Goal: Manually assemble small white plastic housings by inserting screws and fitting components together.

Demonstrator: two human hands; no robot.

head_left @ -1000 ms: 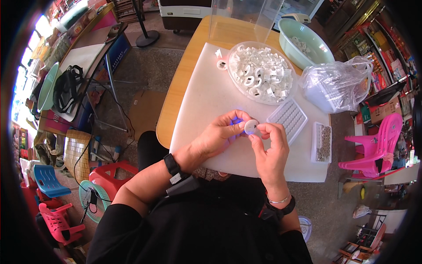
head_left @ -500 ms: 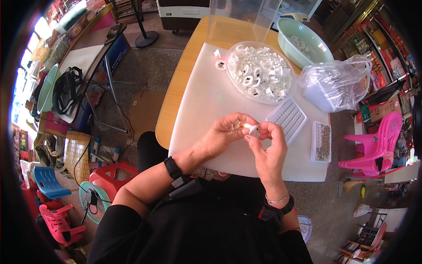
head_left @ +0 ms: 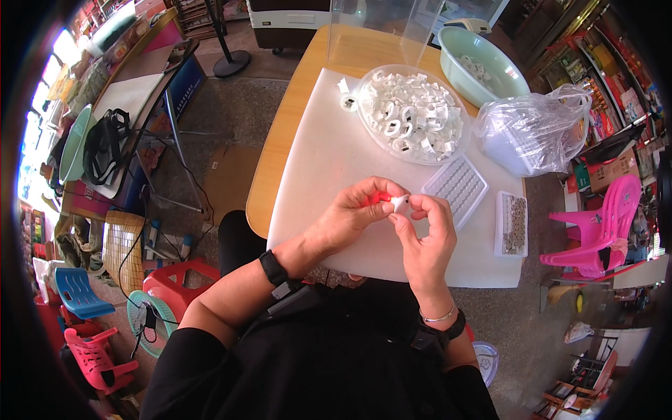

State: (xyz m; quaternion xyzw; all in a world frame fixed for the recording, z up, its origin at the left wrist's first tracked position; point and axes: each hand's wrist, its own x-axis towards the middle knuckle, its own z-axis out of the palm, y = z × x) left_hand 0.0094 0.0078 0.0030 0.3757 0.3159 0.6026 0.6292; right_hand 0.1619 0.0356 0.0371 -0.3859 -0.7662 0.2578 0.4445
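Note:
Over the near part of the white board point(head_left: 315, 168), both hands meet around a small white plastic piece point(head_left: 400, 204). My left hand point(head_left: 353, 213) grips it between thumb and fingers, and a red glow shows inside that hand. From the other side my right hand point(head_left: 428, 227) pinches the same piece with thumb and fingertips. Its far side is covered by my fingers. Beyond the hands lies a clear round tray point(head_left: 364, 120) heaped with white plastic parts point(head_left: 413, 112). A pale ridged tray point(head_left: 458, 189) rests just past my right hand.
At the board's right edge sits a small white box point(head_left: 501, 241) of tiny metallic discs point(head_left: 516, 224). A clear plastic bag point(head_left: 535, 136) and a green basin point(head_left: 483, 66) stand at the back right. One loose white part point(head_left: 348, 103) lies left of the round tray. Pink chairs point(head_left: 595, 231) are at right.
The glow within my left hand has turned from a faint orange to bright red. The white piece has tilted slightly between my fingers. Both hands stay in nearly the same place.

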